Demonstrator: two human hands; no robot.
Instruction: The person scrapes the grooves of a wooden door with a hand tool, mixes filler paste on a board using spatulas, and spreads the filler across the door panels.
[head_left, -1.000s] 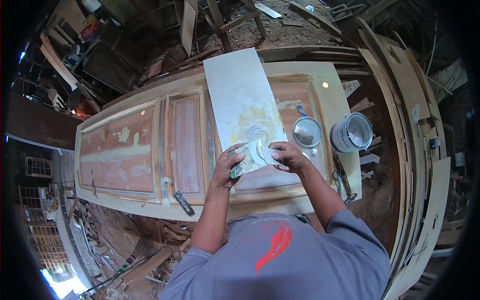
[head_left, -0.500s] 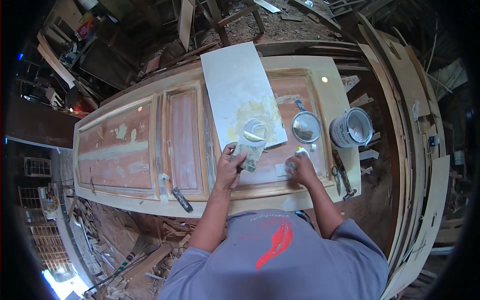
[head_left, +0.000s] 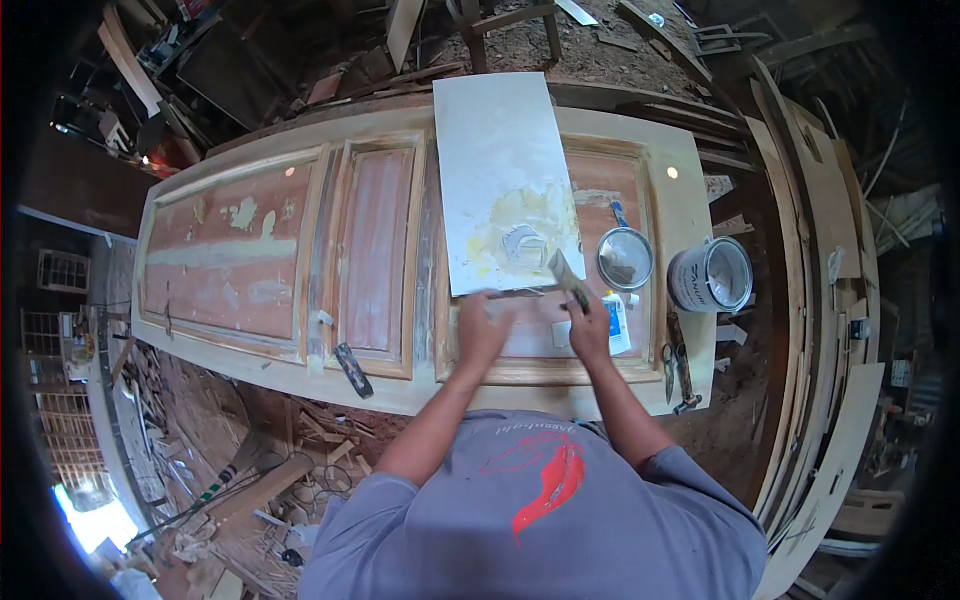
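My right hand (head_left: 592,330) is closed round a putty knife (head_left: 566,274), its flat blade tilted up over the lower edge of a white board (head_left: 495,140). My left hand (head_left: 485,332) is at that board's lower left corner, smeared by motion, so its fingers and anything in them are unclear. A pale putty patch (head_left: 523,246) lies on the board amid yellowish stains. Just right of my right hand, a white and blue tube (head_left: 617,322) rests on the panelled wooden door (head_left: 400,393). A round lid (head_left: 624,259) with putty on it lies above the tube.
An open paint can (head_left: 700,277) stands at the door's right end. Scissors (head_left: 669,370) and a hammer (head_left: 686,385) lie near the right edge. A dark block-like tool (head_left: 353,370) sits at the front edge. Long boards (head_left: 800,300) stand to the right.
The putty knife has passed from my left hand to my right. My right hand has let go of the tube, now lying on the door. The putty on the blade no longer shows.
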